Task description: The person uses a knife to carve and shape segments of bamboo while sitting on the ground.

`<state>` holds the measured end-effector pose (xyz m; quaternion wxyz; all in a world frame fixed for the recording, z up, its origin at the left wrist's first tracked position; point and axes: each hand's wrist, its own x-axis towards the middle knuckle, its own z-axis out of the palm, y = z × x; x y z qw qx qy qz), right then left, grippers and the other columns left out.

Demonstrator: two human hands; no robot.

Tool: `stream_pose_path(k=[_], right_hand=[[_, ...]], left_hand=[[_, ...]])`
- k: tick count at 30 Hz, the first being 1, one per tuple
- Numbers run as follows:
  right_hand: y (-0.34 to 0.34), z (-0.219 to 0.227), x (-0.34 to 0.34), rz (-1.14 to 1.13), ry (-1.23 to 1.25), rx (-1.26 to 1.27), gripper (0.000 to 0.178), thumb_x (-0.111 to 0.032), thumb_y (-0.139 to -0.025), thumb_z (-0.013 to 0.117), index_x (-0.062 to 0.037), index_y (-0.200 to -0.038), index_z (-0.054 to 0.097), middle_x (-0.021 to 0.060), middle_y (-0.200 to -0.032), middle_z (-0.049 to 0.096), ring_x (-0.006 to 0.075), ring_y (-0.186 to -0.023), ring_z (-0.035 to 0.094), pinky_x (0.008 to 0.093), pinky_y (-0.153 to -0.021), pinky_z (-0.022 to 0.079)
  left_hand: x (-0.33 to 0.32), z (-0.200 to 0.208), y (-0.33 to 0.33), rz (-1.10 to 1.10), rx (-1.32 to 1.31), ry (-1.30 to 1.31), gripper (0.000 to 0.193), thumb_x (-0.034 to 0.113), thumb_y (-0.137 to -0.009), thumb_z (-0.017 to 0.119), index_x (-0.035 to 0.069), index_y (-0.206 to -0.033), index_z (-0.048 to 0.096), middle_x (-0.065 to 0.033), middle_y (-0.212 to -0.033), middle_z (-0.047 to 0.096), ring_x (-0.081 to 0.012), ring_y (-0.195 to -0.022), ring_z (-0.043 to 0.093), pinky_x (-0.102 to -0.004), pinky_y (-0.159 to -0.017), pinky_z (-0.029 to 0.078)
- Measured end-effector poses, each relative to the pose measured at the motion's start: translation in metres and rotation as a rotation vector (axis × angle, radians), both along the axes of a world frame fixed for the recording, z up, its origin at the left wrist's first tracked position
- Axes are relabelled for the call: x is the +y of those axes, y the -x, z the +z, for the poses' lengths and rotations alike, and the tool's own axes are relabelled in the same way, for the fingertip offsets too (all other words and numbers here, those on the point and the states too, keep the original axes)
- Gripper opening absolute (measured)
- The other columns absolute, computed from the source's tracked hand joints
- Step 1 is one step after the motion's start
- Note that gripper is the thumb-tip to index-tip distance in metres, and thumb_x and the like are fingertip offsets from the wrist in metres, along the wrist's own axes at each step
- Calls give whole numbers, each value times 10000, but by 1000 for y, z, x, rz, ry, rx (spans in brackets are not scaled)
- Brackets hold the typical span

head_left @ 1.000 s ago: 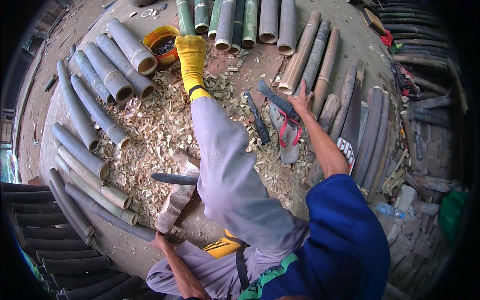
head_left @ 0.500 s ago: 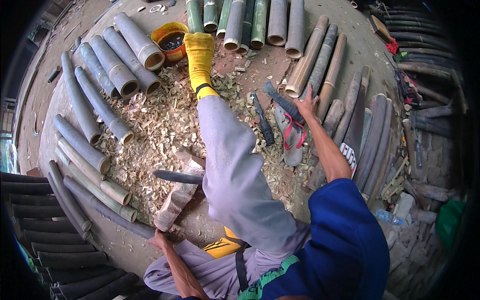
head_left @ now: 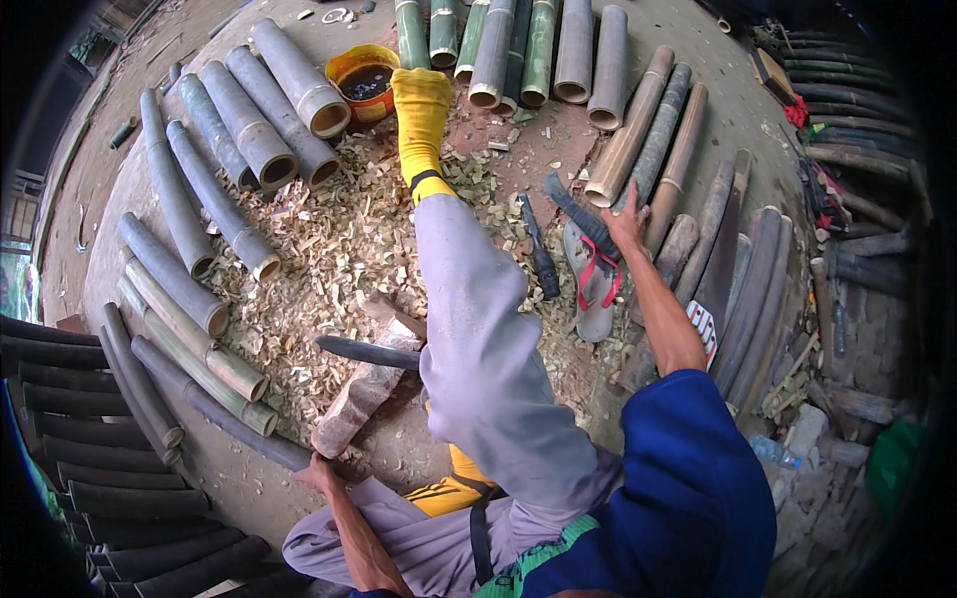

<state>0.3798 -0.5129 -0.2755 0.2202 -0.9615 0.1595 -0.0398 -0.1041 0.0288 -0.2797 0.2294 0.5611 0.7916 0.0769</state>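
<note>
My right hand (head_left: 628,223) reaches forward and rests on the near end of a dark bamboo pole (head_left: 653,135), fingers apart. Beside it, a dark curved tool with a ribbed grip (head_left: 581,213) lies over a grey sandal with red straps (head_left: 595,289). My left hand (head_left: 317,476) is low by my folded leg, at the near ends of a grey bamboo pole (head_left: 224,414) and a rough wood block (head_left: 359,399); its fingers are partly hidden. Across the block lies a dark blade (head_left: 367,352), its other end behind my outstretched leg.
Pale wood chips (head_left: 309,264) cover the ground around my yellow-socked foot (head_left: 422,120). Bamboo tubes (head_left: 264,149) lie in an arc around me. An orange bucket (head_left: 361,80) holds dark liquid. A black-handled tool (head_left: 539,254) lies left of the sandal.
The whole view has shifted slightly, so the scene sits a little lower and further right. Both hands keep their places against the bamboo and the block.
</note>
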Motion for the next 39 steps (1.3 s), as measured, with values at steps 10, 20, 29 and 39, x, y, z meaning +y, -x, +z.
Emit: stream_pose_path(k=[10,20,29,39], right_hand=[[3,3,6,15,2,2,952,-330,-713,709,-295,-1447,105,491,-1265,255,576,-1214,306,520,-1002,338],[4,3,5,-5,-35,-21,956,-307,-702,716,-297,-1448,119,480,-1262,279,582,-1233,261,521,-1018,316],[0,4,20,28,-51,13,963,-314,-706,705,-294,-1450,94,477,-1286,253,571,-1265,219,524,-1043,288],[7,10,18,-6,-28,24,959,-307,-710,708,-303,-1450,98,447,-1301,280,546,-1287,203,511,-1048,288]], left_hand=[[-2,6,-1,29,-15,44,712,249,-601,771,-23,-1165,431,-246,-1034,603,-382,-934,599,-436,-829,474],[-3,6,-2,14,33,19,769,287,-573,782,-5,-1188,426,-245,-1058,602,-396,-974,593,-452,-853,461],[11,-9,23,75,-20,34,754,278,-575,780,-27,-1168,427,-254,-1068,595,-400,-986,583,-458,-874,445],[3,3,3,70,129,16,749,269,-594,770,-8,-1188,409,-250,-1087,584,-402,-1013,569,-449,-896,428]])
